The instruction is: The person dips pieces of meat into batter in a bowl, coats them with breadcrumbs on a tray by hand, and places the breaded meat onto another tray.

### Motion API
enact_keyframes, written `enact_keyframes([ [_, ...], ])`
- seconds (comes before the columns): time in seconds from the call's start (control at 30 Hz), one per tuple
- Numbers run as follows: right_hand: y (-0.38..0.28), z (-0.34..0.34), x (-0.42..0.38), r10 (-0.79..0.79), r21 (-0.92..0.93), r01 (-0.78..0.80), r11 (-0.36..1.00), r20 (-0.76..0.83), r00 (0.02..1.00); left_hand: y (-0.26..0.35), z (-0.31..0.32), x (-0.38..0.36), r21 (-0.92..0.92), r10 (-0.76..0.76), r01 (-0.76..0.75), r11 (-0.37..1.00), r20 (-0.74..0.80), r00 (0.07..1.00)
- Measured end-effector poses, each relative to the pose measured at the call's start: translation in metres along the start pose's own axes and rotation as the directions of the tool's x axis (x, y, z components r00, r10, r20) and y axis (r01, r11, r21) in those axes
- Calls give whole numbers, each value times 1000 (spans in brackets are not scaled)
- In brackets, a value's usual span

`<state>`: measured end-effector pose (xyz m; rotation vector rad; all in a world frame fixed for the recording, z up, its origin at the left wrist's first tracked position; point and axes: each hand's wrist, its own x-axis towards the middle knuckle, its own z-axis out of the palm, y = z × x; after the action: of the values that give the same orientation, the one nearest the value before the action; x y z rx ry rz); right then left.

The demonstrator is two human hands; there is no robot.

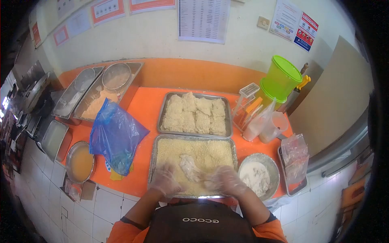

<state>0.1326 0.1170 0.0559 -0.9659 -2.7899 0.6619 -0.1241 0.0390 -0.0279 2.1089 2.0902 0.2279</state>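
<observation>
A tray of pale breadcrumbs (pixel 174 146) lies right in front of me at the table's front edge. In it rests a wet, white-coated piece of meat (pixel 189 165), slanting toward my right. My right hand (pixel 227 180), in a clear plastic glove, has its fingers closed at the lower right end of this piece. My left hand (pixel 165 179), gloved the same way, is low over the left part of the crumbs, its fingers curved down and blurred. Behind stands a second metal tray (pixel 162 121) packed with crumb-coated flat pieces.
A metal bowl of white batter (pixel 254 176) stands at the right, beside a tray with plastic bags (pixel 294 158). Left are a blue plastic bag (pixel 115 131), a bowl of orange liquid (pixel 80 162) and flour pans with sieves (pixel 107 95). Green tubs (pixel 282 75) stand back right.
</observation>
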Motion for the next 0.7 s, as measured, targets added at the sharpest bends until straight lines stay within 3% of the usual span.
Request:
enact_keyframes([
  [0.03,9,5,-10,100,345,-49,937,-132,986,-2,7,4,44,70,-68,997,-48,996],
  [0.07,20,18,-25,238,651,-39,758,-219,946,-3,11,9,10,58,-58,998,22,998],
  [0.13,21,1,-41,209,512,-29,859,-297,932,-3,14,19,-53,45,-37,998,165,985],
  [0.17,19,-23,-53,30,13,-27,1000,-241,970,-10,29,22,-134,34,-14,991,149,988],
  [0.2,13,-40,-62,-94,-485,35,874,-99,991,-22,51,25,-213,22,7,977,135,991],
  [0.23,11,-39,-70,105,-199,-161,967,-265,959,-23,52,26,-291,10,27,956,124,992],
  [0.27,9,-33,-81,333,128,-308,943,-358,872,-25,52,28,-441,17,30,897,102,995],
  [0.3,8,-27,-89,559,449,-385,806,-366,744,-19,31,34,-581,20,30,814,80,997],
  [0.33,13,-24,-96,486,355,-352,866,-436,758,-16,17,42,-705,19,27,709,58,998],
  [0.4,25,-19,-108,368,190,-315,930,-513,776,-18,26,71,-330,305,-332,884,-130,943],
  [0.43,28,-18,-112,329,126,-311,942,-530,782,-16,30,82,-100,460,-480,872,-171,871],
  [0.5,29,-18,-115,346,84,-354,931,-504,791,24,47,96,187,192,-172,967,-90,977],
  [0.53,29,-15,-116,389,139,-370,918,-492,779,36,53,101,333,42,-12,943,-82,996],
  [0.6,31,-10,-118,463,241,-396,886,-462,757,24,66,114,243,15,-44,969,118,993],
  [0.7,33,-9,-121,321,-58,-384,921,-443,837,-2,54,121,159,26,-74,985,283,959],
])
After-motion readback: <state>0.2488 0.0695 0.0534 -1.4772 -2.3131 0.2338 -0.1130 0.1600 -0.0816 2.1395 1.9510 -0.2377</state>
